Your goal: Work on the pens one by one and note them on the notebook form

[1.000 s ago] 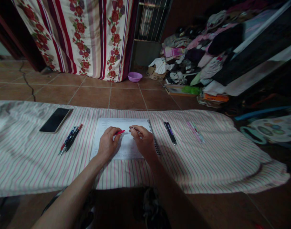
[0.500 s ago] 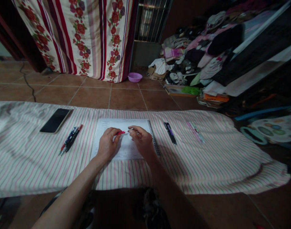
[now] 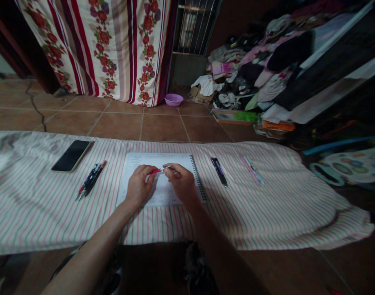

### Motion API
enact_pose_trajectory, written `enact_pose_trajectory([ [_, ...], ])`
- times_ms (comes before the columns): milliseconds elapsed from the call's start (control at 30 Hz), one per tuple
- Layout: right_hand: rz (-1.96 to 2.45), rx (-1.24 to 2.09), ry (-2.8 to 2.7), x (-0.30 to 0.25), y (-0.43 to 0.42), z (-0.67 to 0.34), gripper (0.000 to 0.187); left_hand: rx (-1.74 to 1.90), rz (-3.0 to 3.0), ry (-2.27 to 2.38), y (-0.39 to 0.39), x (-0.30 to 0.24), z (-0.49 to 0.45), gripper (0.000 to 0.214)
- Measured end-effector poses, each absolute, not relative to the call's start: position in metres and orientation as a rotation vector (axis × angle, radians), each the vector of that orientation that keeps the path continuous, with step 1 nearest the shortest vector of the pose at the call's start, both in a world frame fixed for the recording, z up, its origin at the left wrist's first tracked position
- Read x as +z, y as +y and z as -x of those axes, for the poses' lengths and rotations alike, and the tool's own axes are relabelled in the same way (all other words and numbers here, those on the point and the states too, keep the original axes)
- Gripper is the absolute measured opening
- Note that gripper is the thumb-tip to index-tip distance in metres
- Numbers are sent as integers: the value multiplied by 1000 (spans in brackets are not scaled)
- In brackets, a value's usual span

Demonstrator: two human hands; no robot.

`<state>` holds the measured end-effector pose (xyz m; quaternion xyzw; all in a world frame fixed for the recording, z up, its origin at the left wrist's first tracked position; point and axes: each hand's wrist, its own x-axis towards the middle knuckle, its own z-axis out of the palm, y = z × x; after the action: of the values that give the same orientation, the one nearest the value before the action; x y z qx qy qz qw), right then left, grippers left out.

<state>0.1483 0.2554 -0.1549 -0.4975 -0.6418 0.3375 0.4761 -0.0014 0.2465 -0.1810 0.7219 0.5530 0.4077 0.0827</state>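
Over the open spiral notebook (image 3: 163, 194), my left hand (image 3: 140, 184) pinches a red pen piece (image 3: 156, 171) that sticks out toward the right. My right hand (image 3: 181, 182) is closed on a small, thin pale pen part (image 3: 167, 166), partly hidden by the fingers. The two pieces are close, tip to tip; whether they touch I cannot tell. Left of the notebook lies a bunch of several pens (image 3: 91, 180). To its right are dark purple and black pens (image 3: 219, 172), and farther right pastel pens (image 3: 251, 170).
A phone (image 3: 72, 155) lies at the left on the striped cloth (image 3: 282, 196). Beyond the cloth are a tiled floor (image 3: 163, 127), a purple basin (image 3: 174, 99), a floral curtain (image 3: 123, 53) and a heap of clothes (image 3: 251, 69). A painted plastic item (image 3: 356, 166) is at the right.
My right hand has shifted slightly left, bringing its pale pen part closer to the red piece. My left hand and the things on the cloth look unmoved.
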Motion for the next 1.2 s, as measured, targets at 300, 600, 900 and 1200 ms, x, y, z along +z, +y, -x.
enact_pose_trajectory([
  [300,1218,805,-1602,-153,254,-148,20,1197,-2160,1638,245,-182,3,15],
  [600,1213,839,-1584,-154,255,-146,20,1227,-2158,1665,247,-184,4,12],
  [900,1215,801,-1605,-154,254,-145,18,1235,-2170,1670,247,-184,6,7],
  [1200,1091,610,-1683,-153,253,-145,17,1190,-2153,1715,245,-182,4,3],
])
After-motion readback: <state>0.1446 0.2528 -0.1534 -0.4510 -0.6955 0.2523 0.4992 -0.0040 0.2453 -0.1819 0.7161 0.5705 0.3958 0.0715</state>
